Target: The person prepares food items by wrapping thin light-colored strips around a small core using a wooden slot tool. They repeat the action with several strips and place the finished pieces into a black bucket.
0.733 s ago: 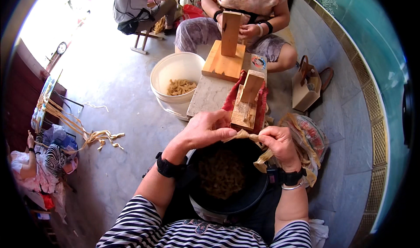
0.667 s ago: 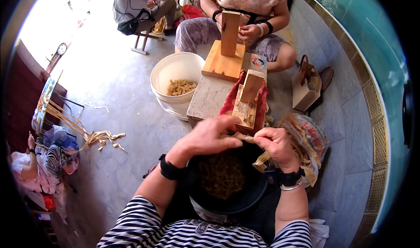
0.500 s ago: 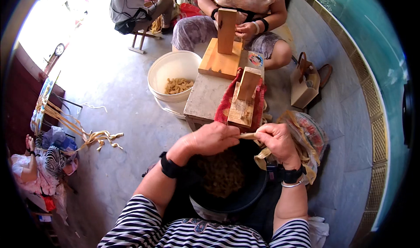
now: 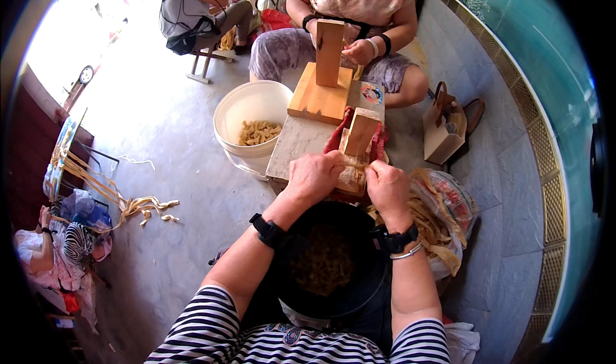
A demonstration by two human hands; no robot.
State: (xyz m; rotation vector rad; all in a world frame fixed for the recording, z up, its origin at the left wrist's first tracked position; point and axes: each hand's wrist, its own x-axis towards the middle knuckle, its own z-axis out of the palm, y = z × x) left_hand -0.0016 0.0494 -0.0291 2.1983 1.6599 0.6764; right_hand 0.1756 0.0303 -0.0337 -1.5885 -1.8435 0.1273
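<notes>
My left hand and my right hand are both closed on a pale tan strip, stretched between them. They hold it over the low base of a small wooden stand, just on my side of its upright wooden block. A red cloth lies under the stand. Below my wrists, a black bucket holds many short tan pieces. To the right of my right hand, a plastic bag is stuffed with long tan strips. My fingertips are partly hidden.
The stand sits on a grey bench with a larger wooden stand. Across it sits a person with hands behind that stand. A white bucket of tan pieces stands left; a beige handbag right. Strips hang from a left-hand table.
Both hands have moved forward, carrying the strip from above the black bucket's far rim onto the small stand. The loose end that hung by my right hand no longer shows there.
</notes>
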